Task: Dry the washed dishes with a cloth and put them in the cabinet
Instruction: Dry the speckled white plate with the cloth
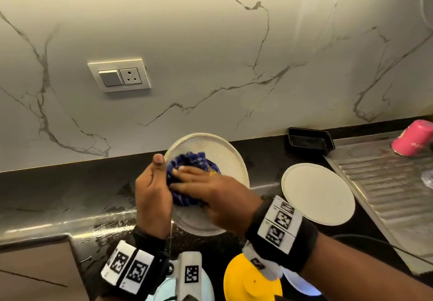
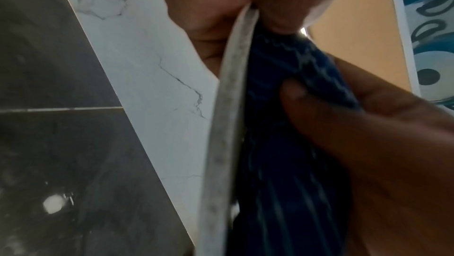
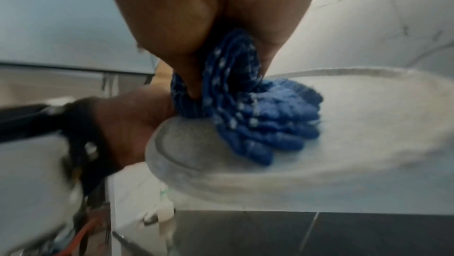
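Observation:
A cream speckled plate [image 1: 210, 143] is held tilted above the black counter. My left hand [image 1: 155, 183] grips its left edge, thumb on the face and fingers hidden behind; the left wrist view shows the plate's rim [image 2: 228, 124] edge-on. My right hand [image 1: 206, 188] holds a bunched blue cloth [image 1: 189, 160] and presses it on the plate's face. In the right wrist view the cloth [image 3: 258, 120] comes out between thumb and fingers onto the plate [image 3: 356, 134]. A second cream plate [image 1: 318, 193] lies flat on the counter to the right.
A steel drainboard [image 1: 386, 183] at the right carries an upturned pink cup [image 1: 412, 141]. A black tray [image 1: 309, 141] stands by the marble wall. A switch and socket plate [image 1: 119, 75] is on the wall. The counter [image 1: 70, 195] shows wet streaks.

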### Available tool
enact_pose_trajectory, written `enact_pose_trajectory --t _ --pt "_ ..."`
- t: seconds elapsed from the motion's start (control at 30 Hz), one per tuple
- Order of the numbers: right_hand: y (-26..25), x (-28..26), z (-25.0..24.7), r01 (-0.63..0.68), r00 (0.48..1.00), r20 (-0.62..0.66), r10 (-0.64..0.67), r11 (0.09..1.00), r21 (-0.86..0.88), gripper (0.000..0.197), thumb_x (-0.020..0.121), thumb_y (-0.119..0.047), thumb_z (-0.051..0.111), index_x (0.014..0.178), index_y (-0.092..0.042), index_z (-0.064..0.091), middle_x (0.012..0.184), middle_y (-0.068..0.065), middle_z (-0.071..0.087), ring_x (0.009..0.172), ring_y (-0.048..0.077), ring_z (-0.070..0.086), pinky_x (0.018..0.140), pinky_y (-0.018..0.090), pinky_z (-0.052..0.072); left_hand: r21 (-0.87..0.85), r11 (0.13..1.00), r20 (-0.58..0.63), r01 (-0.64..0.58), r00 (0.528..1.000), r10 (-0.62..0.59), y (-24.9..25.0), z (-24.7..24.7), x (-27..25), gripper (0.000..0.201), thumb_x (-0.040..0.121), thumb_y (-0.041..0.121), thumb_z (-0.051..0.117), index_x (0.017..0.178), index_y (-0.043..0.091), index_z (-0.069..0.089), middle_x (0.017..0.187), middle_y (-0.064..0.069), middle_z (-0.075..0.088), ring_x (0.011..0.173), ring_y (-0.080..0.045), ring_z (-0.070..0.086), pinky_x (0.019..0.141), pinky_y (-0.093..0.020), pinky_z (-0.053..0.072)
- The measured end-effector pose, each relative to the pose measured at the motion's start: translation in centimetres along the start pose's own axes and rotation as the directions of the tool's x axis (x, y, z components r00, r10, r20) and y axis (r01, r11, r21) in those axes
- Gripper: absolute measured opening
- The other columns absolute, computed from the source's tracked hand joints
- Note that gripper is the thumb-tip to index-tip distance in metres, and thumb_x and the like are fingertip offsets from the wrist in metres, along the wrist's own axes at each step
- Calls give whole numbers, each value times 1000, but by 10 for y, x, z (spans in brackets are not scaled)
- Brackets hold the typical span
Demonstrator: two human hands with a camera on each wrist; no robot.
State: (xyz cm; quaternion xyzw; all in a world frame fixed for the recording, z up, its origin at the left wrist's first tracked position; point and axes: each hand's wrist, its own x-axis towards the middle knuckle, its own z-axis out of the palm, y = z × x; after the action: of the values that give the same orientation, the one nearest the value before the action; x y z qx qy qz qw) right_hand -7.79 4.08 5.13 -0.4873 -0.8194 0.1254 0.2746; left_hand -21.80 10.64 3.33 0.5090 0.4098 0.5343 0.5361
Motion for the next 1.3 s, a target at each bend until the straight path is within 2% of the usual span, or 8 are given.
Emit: enact_pose_trajectory --t 0.13,0.33,0.5,0.67,0.83,0.93,1.17,1.3 --pt "21 -45 -1 96 993 93 -79 975 -199 64 76 1 79 135 -17 60 146 3 53 142 19 41 116 42 33 46 999 -12 -28 1000 29 -4 -6 -3 38 97 46 48 90 20 74 86 -8 73 82 -29 68 77 -48 56" --pt "44 -29 -20 -375 886 -317 337 925 -63 52 84 -4 53 132 -20 63 142 0 58 131 22 54 109 43 45 119 989 71 -87 994 79 -8 10 -13 36 101 41 45 96 17 72 78 -13 66 71 -22 56 66 -42 48" --pt "7 7 -15 -50 954 -299 15 993 -111 37 87 -3 59 121 -10 69 129 10 64 122 23 55 105 19 38 47 994 99 -96 991 91 6 15 -2 37 96 43 46 93 15 71 86 -5 74 83 -19 68 74 -31 57" --pt "7 -42 -11 175 983 98 -153 944 -281 54 77 0 78 127 -17 66 138 4 60 133 23 52 105 39 49 117 980 -35 -159 986 164 12 -2 12 45 98 49 49 76 13 63 70 -13 57 68 -21 50 64 -43 45" --pt "49 -49 -28 -138 978 -199 65 916 -377 51 66 -8 76 116 -19 74 127 4 68 114 24 66 80 41 60 174 970 31 -173 985 170 8 -3 3 45 99 47 45 82 11 66 66 -15 54 63 -21 46 58 -45 42" --pt "50 -20 -38 -306 917 -312 248 940 -153 53 74 -6 59 125 -18 70 133 4 64 121 25 63 97 48 54 195 962 133 -192 977 168 6 6 -5 42 101 45 44 86 14 68 68 -11 57 64 -18 48 62 -39 41" --pt "12 -2 -19 160 985 -7 -171 937 -311 57 75 3 77 129 -11 65 141 11 57 134 30 51 98 44 54 33 998 171 -47 984 41 1 9 -7 77 76 90 44 93 24 79 97 -10 78 97 -27 74 84 -43 59" --pt "26 -2 -28 -20 981 -190 -50 936 -352 61 70 7 68 128 -13 66 140 11 58 131 35 53 98 50 52 102 983 151 -153 979 137 3 13 -17 51 95 63 45 85 21 73 81 3 74 77 -12 68 71 -35 54"
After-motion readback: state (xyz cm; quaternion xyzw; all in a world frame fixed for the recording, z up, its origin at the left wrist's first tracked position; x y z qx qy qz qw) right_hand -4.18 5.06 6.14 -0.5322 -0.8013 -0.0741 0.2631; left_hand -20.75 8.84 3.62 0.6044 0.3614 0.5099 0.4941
